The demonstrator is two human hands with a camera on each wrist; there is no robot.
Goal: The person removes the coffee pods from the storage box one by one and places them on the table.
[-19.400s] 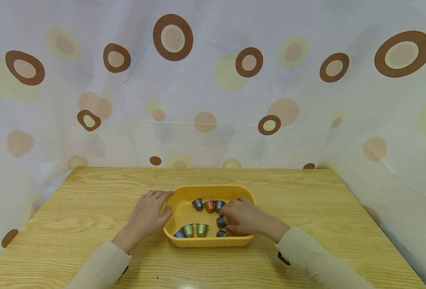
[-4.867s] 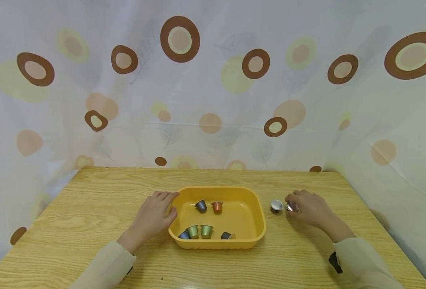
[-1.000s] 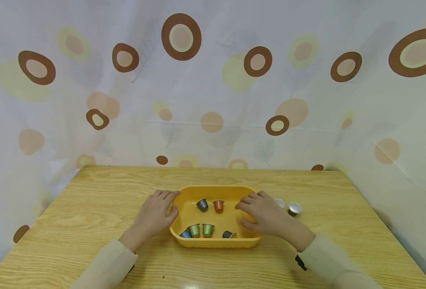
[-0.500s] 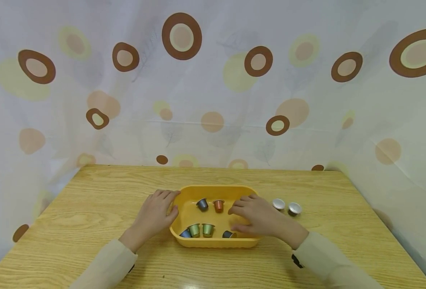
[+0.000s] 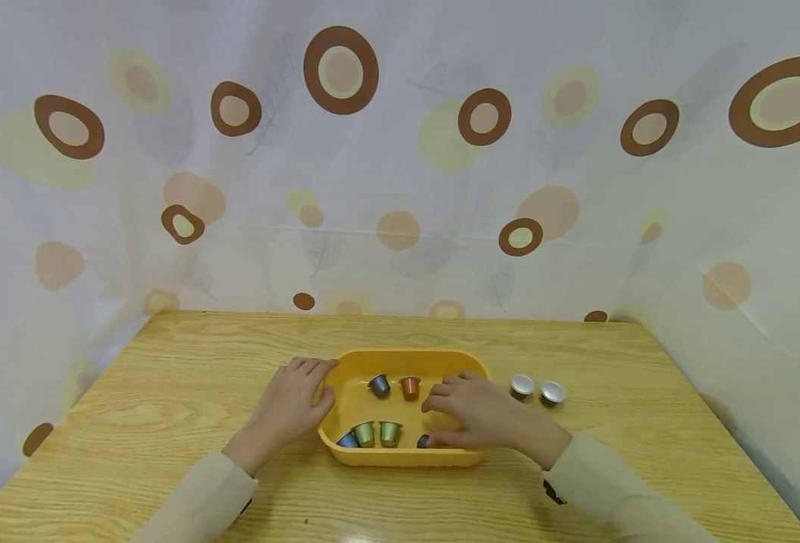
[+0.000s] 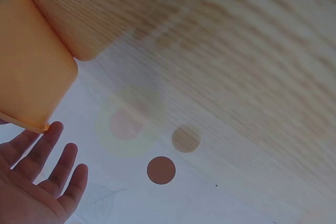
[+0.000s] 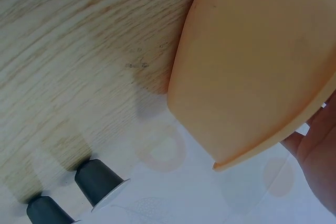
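The left hand (image 5: 291,400) touches the yellow tray (image 5: 403,457) at its left rim, thumb and fingers apart; inside lie a blue capsule (image 5: 348,440), two green capsules (image 5: 364,434), a grey capsule (image 5: 380,386), an orange capsule (image 5: 409,388); the right hand (image 5: 477,411), likewise spread, hangs beside a black capsule (image 5: 423,442); two silver-topped capsules (image 5: 522,385) stand outside.

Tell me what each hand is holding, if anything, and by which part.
Nothing is plainly held. The left hand touches the rim of the yellow tray; the right hand is over the tray, thumb at the dark capsule, contact unclear.
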